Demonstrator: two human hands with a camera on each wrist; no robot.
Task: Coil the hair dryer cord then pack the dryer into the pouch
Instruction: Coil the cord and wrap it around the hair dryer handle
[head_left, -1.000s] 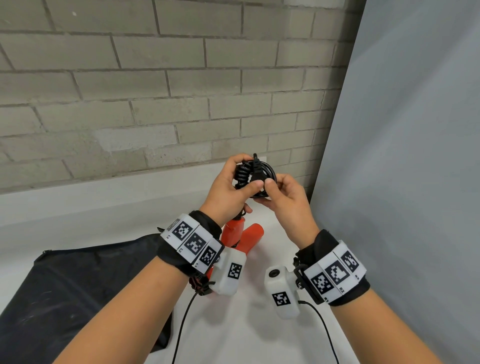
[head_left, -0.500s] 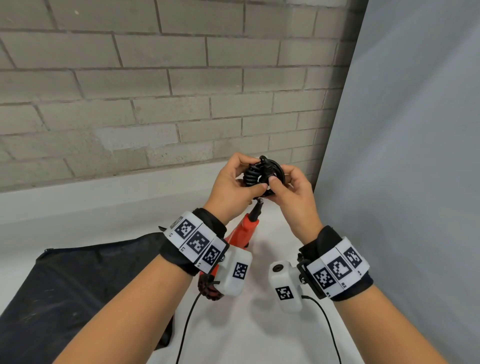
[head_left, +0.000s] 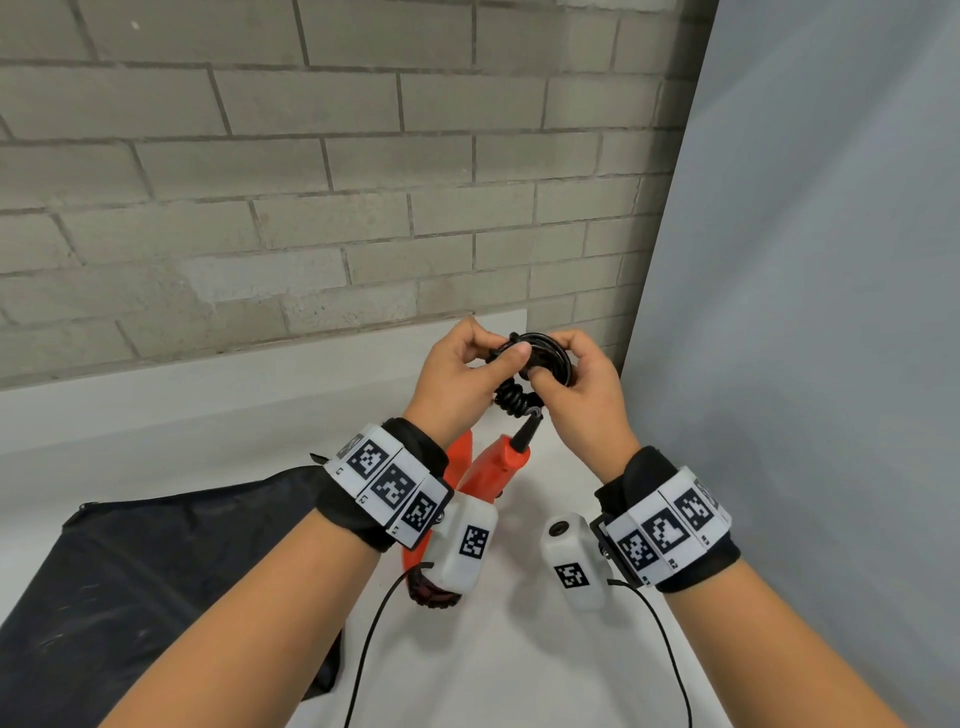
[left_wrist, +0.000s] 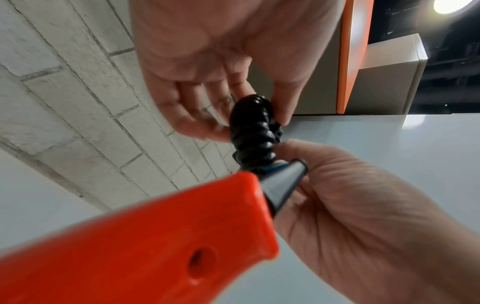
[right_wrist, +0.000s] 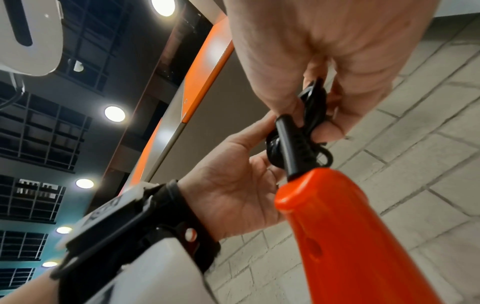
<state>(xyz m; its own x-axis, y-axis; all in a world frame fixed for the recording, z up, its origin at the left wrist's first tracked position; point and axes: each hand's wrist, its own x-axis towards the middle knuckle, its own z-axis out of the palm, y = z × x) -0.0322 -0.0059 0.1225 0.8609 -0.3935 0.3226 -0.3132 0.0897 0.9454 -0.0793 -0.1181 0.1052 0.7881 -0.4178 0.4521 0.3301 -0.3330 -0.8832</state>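
Both hands hold the black hair dryer cord (head_left: 540, 358), wound into a small bundle, above the table's far end. My left hand (head_left: 498, 345) pinches the bundle from the left between thumb and fingers. My right hand (head_left: 556, 364) grips it from the right. A spiral stretch of cord (left_wrist: 253, 131) runs down to the black strain relief (right_wrist: 293, 148) on the orange dryer (head_left: 493, 462), whose handle points up under my hands. My left wrist hides the dryer's body. The black pouch (head_left: 156, 571) lies flat on the table at the left.
The white table (head_left: 519, 665) ends at a grey brick wall (head_left: 311, 208) behind. A grey panel (head_left: 805, 312) stands close on the right. Thin black cables (head_left: 363, 654) trail from the wrist cameras over the table.
The hands have turned the cord bundle from upright to flatter and shifted slightly right. The dryer's handle has swung up under them, and a spiral stretch of cord now shows below the bundle.
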